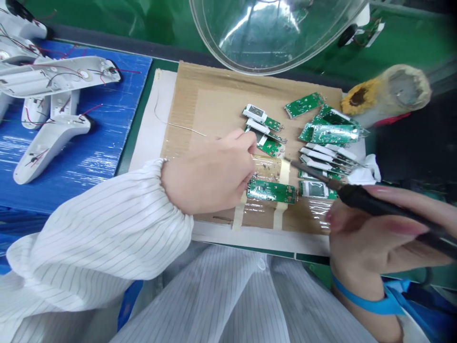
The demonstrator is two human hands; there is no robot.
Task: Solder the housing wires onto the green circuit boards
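My right hand [371, 233] is closed around the black handle of a soldering iron [357, 195], whose tip points left over the cardboard. My left hand [214, 174] is curled, and its fingertips are hidden; what they hold, if anything, does not show. Just beyond its knuckles lie green circuit boards with white-framed displays [256, 113]. Close to its lower fingers, a single green circuit board [272, 191] lies flat on strips of cream tape [278, 216]. A thin solder wire [183, 128] runs across the cardboard, left of the hand.
Several more boards [323, 155] are stacked on the right of the cardboard sheet [214, 105]. A clear round magnifier-like disc [278, 38] overhangs the back. White plastic housings with wires [53, 138] lie on a blue sheet [117, 124] at left. A sunflower-decorated container [385, 93] stands back right.
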